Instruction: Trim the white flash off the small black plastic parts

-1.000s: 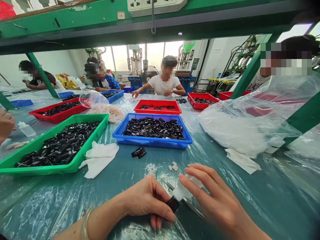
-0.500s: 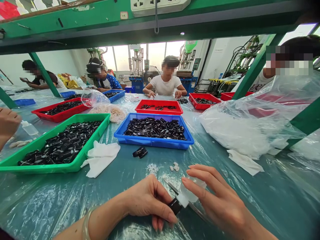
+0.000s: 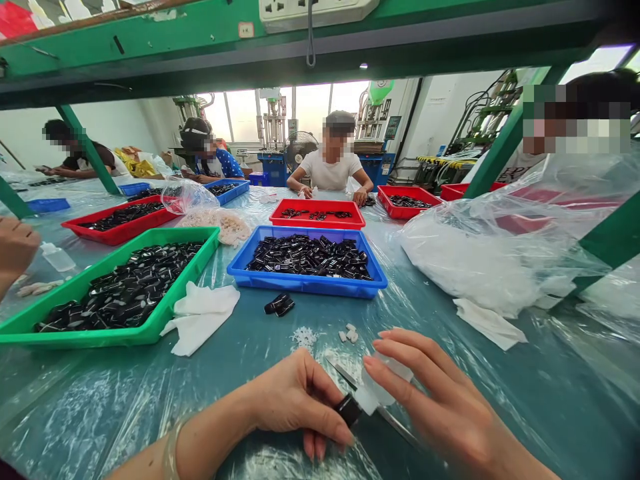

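My left hand (image 3: 305,403) is closed, pinching a small glossy black plastic piece (image 3: 349,409) between thumb and fingers. My right hand (image 3: 440,400) curls around a translucent squeeze bottle (image 3: 387,381), its thumb hidden. The bottle's white top (image 3: 367,400) meets the end of the black piece. A thin pointed metal tool (image 3: 344,375) passes beneath the bottle; whether the hand touches it I cannot tell. Beyond the hands lie a pile of tiny white bits (image 3: 305,339), several small white plugs (image 3: 349,333) and a few loose black pieces (image 3: 280,305).
A blue tray (image 3: 305,284) and a green tray (image 3: 150,331) hold many black pieces. White cloths (image 3: 203,313) lie near them. At right is a clear bag (image 3: 465,260) of white material. A co-worker's hand (image 3: 15,253) shows at far left; a green shelf beam (image 3: 200,40) crosses overhead.
The black piece in my left hand has turned slightly and its end looks squarer to me. My right hand and the bottle have hardly moved. The co-worker opposite has lowered their hands.
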Motion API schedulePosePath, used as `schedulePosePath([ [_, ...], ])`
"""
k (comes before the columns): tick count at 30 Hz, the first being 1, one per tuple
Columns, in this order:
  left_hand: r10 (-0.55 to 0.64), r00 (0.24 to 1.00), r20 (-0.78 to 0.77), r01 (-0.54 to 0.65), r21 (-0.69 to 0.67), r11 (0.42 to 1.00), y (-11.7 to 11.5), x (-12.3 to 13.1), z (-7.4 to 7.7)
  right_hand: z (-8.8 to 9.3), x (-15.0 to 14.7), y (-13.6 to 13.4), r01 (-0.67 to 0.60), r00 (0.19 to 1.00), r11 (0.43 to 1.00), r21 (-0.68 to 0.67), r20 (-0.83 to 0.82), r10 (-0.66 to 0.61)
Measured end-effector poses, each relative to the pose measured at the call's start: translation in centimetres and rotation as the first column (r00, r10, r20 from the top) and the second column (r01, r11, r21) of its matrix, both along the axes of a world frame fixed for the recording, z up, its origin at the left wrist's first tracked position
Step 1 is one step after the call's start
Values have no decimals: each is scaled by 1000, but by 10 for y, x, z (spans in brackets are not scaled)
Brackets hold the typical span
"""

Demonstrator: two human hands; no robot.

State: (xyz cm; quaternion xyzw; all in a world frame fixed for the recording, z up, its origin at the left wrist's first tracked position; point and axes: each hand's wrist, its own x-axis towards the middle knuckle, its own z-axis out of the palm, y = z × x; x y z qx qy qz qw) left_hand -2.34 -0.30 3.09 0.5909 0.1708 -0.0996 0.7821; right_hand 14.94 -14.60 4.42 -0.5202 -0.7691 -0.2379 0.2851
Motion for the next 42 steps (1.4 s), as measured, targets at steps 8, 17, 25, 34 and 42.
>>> schedulePosePath([
  [8,43,999,22,-43,-18,999,-1,0,-3,-4,1,3,23,999,1000,10,-50,-22],
  [17,87,995,55,-84,-54,995,-2,0,-5,9,-6,10,55,988,997,55,-146,-46],
  [25,91,987,134,-85,-47,995,-2,0,-7,5,-7,7,79,949,996,-38,-302,-87],
  [34,92,985,147,-83,-66,994,-2,-1,-7,-3,-6,7,118,819,979,-163,-542,-189],
  [42,137,985,108,-133,-46,990,-2,1,-3,-10,-2,11,143,581,935,-324,-737,-344],
])
